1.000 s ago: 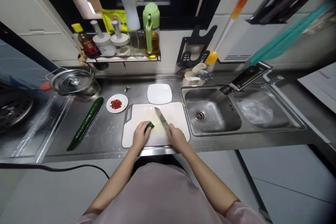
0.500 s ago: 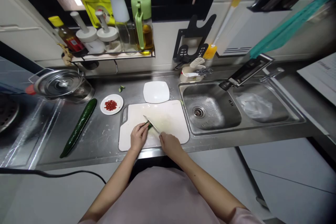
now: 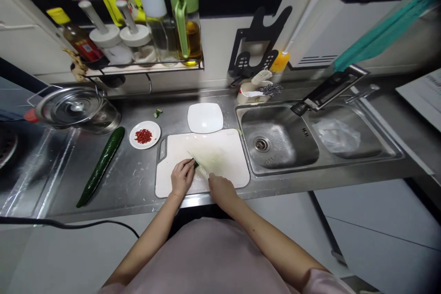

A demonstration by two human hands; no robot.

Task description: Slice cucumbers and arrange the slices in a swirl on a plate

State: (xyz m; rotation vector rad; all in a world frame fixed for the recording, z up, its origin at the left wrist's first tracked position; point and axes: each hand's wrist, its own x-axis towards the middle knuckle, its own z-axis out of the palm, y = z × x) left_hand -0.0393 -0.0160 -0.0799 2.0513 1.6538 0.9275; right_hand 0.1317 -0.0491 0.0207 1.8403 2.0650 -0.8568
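A white cutting board (image 3: 220,144) lies on the steel counter in front of me. My left hand (image 3: 182,178) is curled over a small green cucumber piece (image 3: 195,164) near the board's front. My right hand (image 3: 221,189) grips a knife (image 3: 197,161) whose blade slants up and left, with its edge against the cucumber piece beside my left fingertips. Pale cut cucumber (image 3: 215,158) lies on the board to the right of the blade.
A whole cucumber (image 3: 101,166) lies left of the board. A small plate of red bits (image 3: 144,135) and an empty white dish (image 3: 205,117) sit behind it. A lidded pot (image 3: 74,108) stands far left, a sink (image 3: 282,140) right, and a bottle rack (image 3: 138,50) behind.
The knife swung from the board's middle to the left, onto the cucumber piece under my left hand. The camera tipped downward a little.
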